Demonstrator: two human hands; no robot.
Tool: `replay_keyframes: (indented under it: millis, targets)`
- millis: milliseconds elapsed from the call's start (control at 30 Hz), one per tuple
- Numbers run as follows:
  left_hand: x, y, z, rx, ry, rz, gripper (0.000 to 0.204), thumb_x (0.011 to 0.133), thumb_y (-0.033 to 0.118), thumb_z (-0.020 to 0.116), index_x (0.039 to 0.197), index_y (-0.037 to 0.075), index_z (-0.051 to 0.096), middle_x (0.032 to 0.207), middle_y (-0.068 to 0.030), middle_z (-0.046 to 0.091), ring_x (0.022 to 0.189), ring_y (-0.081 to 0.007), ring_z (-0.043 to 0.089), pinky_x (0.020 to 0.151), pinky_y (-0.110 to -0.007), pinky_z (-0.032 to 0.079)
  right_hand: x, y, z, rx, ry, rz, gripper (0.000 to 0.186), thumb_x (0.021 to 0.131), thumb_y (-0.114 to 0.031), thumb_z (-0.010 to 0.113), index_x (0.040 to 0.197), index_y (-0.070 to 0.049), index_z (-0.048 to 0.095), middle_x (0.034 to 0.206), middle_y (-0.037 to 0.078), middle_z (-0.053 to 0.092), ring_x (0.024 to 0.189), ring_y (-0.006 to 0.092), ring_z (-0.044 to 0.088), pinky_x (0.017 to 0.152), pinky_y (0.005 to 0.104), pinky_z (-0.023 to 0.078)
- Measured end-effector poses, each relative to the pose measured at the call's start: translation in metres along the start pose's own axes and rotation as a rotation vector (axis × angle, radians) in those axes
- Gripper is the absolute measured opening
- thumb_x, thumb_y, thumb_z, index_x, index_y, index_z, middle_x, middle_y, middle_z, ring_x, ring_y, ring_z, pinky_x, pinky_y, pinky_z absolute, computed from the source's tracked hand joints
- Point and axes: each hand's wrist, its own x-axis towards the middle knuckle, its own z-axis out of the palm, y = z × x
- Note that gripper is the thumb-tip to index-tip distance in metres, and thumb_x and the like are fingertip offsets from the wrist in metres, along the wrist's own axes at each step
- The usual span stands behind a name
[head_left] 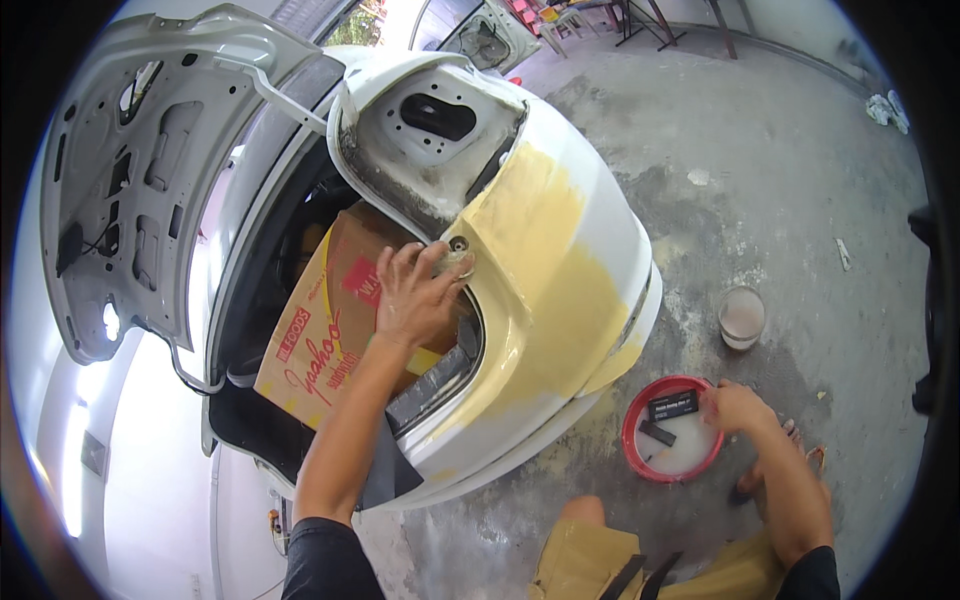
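My left hand (415,292) rests with its fingers spread on the edge of the white car body (515,345), beside a small round hole. Whether anything thin lies under those fingertips, I cannot tell. Yellowish filler (555,240) covers a broad patch of the rear corner panel. Down on the right, my right hand (738,408) is at the rim of a red basin (628,440), its fingers curled and partly hidden. Cloudy water fills the basin. In it are a black block with a printed label (673,405) and a smaller dark block (657,433).
The raised trunk lid (165,160) stands at the left. A brown cardboard box (320,330) sits in the trunk opening. Beyond the basin, a round tub (741,318) of cloudy liquid stands on the stained concrete floor (800,230). A detached car panel (490,40) is at the back.
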Motion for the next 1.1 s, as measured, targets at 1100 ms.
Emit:
replay_keyframes:
  millis: [1100]
  targets:
    - [-0.014, 0.035, -0.001, -0.165, -0.101, -0.347, 0.033, 0.101, 0.045, 0.064, 0.132, 0.047, 0.073, 0.177, -0.0045, 0.02, 0.16, -0.0495, 0.006, 0.122, -0.077, 0.006, -0.001, 0.002, 0.004, -0.091, -0.03, -0.041, 0.05, 0.089, -0.041, 0.077, 0.132, -0.017, 0.069, 0.131, 0.017, 0.066, 0.122, 0.0391, 0.065, 0.102, 0.0504, 0.052]
